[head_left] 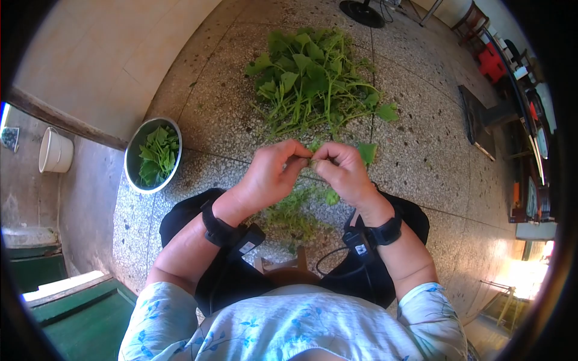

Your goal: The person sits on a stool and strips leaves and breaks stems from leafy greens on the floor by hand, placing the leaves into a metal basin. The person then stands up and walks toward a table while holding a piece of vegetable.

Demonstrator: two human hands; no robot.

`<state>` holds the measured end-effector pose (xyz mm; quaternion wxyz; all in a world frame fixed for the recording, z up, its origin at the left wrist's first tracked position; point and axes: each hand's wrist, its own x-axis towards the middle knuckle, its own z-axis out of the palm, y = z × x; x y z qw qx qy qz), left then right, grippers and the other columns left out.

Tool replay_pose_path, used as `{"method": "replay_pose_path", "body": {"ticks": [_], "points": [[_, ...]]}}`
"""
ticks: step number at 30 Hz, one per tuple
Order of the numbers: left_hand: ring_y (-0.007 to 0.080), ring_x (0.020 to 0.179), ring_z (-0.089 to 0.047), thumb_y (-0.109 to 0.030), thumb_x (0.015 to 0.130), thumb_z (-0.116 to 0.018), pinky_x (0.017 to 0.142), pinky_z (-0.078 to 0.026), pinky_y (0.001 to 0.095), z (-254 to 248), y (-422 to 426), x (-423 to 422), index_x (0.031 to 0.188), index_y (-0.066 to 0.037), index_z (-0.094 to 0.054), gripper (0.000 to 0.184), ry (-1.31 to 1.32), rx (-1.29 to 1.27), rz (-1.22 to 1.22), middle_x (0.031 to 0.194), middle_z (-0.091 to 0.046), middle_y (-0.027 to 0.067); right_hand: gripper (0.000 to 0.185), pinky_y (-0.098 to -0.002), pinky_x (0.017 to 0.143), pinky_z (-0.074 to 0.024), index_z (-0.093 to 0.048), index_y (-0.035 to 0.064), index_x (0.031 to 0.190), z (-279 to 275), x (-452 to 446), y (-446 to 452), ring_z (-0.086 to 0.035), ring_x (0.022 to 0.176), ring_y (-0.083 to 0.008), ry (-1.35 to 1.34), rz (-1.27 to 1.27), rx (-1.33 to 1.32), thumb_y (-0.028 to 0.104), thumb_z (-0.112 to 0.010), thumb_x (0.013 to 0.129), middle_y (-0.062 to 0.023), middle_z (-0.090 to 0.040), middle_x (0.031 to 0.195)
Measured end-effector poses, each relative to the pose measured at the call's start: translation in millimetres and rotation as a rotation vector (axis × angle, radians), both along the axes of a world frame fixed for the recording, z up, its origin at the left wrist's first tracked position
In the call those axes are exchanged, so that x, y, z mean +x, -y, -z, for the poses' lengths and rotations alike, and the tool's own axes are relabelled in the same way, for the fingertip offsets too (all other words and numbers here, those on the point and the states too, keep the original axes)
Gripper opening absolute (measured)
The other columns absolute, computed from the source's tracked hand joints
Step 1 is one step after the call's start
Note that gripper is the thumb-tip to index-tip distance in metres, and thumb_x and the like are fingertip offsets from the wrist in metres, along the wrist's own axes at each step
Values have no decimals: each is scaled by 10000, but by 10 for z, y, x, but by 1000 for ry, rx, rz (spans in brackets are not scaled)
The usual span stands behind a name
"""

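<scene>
In the head view, my left hand (272, 173) and my right hand (345, 172) meet in front of me, thumbs and forefingers pinched together. Between the fingertips is a green leafy stem (314, 145), mostly hidden by them. A leaf (368, 153) shows just beyond my right hand; whether it belongs to that stem I cannot tell. Farther out, a large heap of leafy green vines (313, 75) lies on the speckled floor. Below my hands are scattered green peelings and stem scraps (295, 213).
A metal basin (127, 168) with picked leaves (159, 153) stands at the left. Behind it is a white bucket (55, 150). A black round stand base (362, 13) is at the top, and a dark flat base (475, 120) at the right. My knees flank the scraps.
</scene>
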<state>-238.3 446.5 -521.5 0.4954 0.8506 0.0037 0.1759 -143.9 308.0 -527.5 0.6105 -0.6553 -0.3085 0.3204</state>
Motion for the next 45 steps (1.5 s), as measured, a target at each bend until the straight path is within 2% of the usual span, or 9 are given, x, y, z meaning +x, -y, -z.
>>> {"method": "replay_pose_path", "body": {"ticks": [1, 7, 11, 13, 19, 28, 37, 42, 45], "points": [[148, 721, -570, -1, 766, -556, 639, -449, 269, -27, 3, -13, 874, 6, -552, 109, -138, -78, 4, 739, -573, 93, 50, -203, 492, -351, -553, 18, 699, 9, 7, -3, -432, 556, -37, -1, 0, -1, 58, -543, 726, 27, -496, 608], [99, 701, -523, -21, 789, -544, 639, -433, 235, -45, -59, -29, 861, 6, -542, 77, -211, -136, 45, 733, -567, 70, 57, -214, 538, -370, -550, 16, 694, 38, 22, -19, -447, 592, -48, 156, -64, 19, 66, -549, 722, 21, -509, 622], [93, 713, -525, -57, 820, -525, 662, -432, 228, 13, -100, -41, 875, 6, -538, 84, -282, -329, 95, 754, -573, 46, 62, -210, 538, -364, -550, 20, 693, -26, 43, 11, -437, 588, -42, -48, -133, 33, 72, -553, 725, 28, -507, 622], [89, 732, -530, -87, 843, -506, 684, -435, 228, 8, -114, -48, 892, 9, -534, 112, -253, -536, 121, 774, -574, 33, 62, -207, 536, -359, -551, 22, 693, -39, 57, 18, -434, 587, -39, -108, -143, 10, 75, -555, 726, 30, -506, 621], [91, 749, -540, -93, 851, -498, 699, -443, 232, 86, -210, -81, 918, 23, -528, 137, -244, -651, 57, 789, -573, 42, 64, -197, 516, -336, -550, 29, 685, -8, 95, 26, -414, 573, -26, -127, -86, -35, 77, -558, 726, 42, -494, 619], [97, 780, -549, -70, 852, -487, 728, -444, 233, 93, -366, -123, 925, 26, -530, 128, -239, -500, 6, 828, -559, 36, 66, -198, 464, -309, -543, 34, 677, 62, 203, 76, -388, 532, -23, -153, -28, -42, 62, -542, 737, 56, -463, 593], [105, 774, -550, -61, 852, -478, 723, -442, 237, 130, -441, -146, 925, 17, -534, 121, -157, -559, -6, 827, -566, 46, 37, -177, 397, -246, -550, 51, 728, 106, 385, 230, -321, 470, -3, -233, 87, 16, 56, -526, 755, 76, -404, 554], [90, 741, -541, -86, 853, -485, 698, -436, 221, 163, -465, -112, 923, 1, -536, 122, -161, -624, -30, 804, -573, 34, 48, -174, 377, -240, -577, 49, 780, 98, 471, 233, -317, 449, -3, -186, 439, 97, 80, -545, 765, 70, -408, 559], [81, 739, -532, -88, 853, -486, 697, -429, 214, 212, -415, -40, 926, -3, -534, 121, -123, -676, -42, 798, -575, 26, 117, -195, 429, -323, -594, 48, 857, 157, 386, 233, -403, 486, -39, -114, 259, -69, 119, -578, 766, 45, -485, 624]]}}
